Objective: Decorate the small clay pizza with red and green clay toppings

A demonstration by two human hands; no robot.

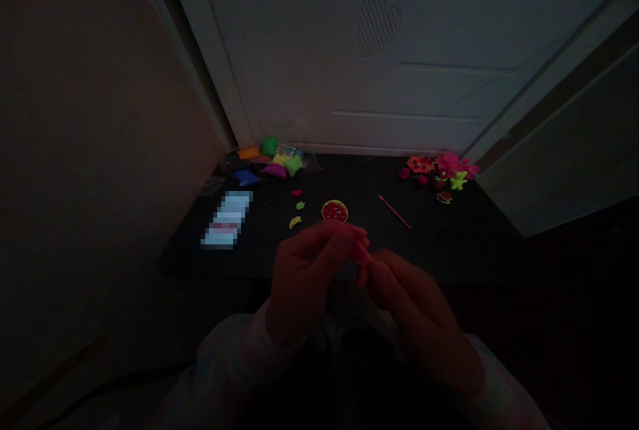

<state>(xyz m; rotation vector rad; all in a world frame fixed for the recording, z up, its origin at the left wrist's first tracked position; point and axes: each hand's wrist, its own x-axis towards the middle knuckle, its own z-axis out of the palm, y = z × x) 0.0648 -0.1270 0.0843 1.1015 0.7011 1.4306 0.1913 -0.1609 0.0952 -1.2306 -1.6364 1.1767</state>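
Both of my hands meet above the table's front edge, around a small pink piece of modelling clay (pixel 361 253). My left hand (pixel 308 277) pinches its upper end between thumb and fingers. The thumb and fingertips of my right hand (pixel 412 300) close on its lower end. Part of the clay is hidden by the fingers. Just beyond my left hand lies a round pizza-like clay piece (pixel 334 211), red with a yellow rim. Left of it are small red (pixel 297 193), green (pixel 300 205) and yellow clay pieces (pixel 295 222).
Several coloured clay packets (pixel 269 146) lie at the back left of the dark table (pixel 364 180). A blurred-out bright rectangle (pixel 228 218) is at the left. A thin pink stick (pixel 394 212) lies right of centre. Pink flower-like pieces (pixel 448 164) cluster at the back right, before a white door (pixel 309 37).
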